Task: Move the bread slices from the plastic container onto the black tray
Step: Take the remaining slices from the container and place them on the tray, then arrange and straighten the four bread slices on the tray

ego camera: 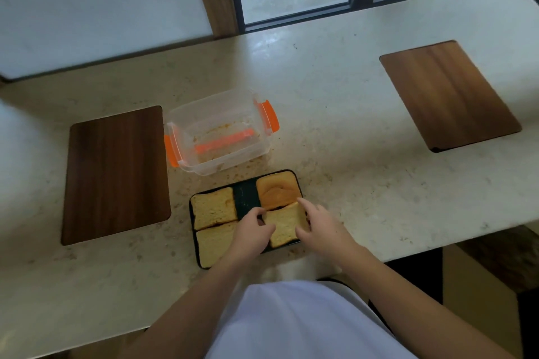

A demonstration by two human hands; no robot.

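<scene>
Both hands [291,230] grip bread [284,224] — container [217,134] just behind.

The counter [335,114] looks like pale speckled stone, polished and faintly glossy. The container [217,134] is clear smooth plastic with orange plastic clips. 2 mats [115,175] show dark wood grain (matt finish). The tray [244,197] is matt black; the bread slices [213,207] look porous, crumbly.

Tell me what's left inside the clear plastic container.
The plastic container holds no bread slices, only crumbs and an orange strip seen through its clear body. Whether that strip lies inside or beneath cannot be told. Four slices sit on the black tray.
</scene>
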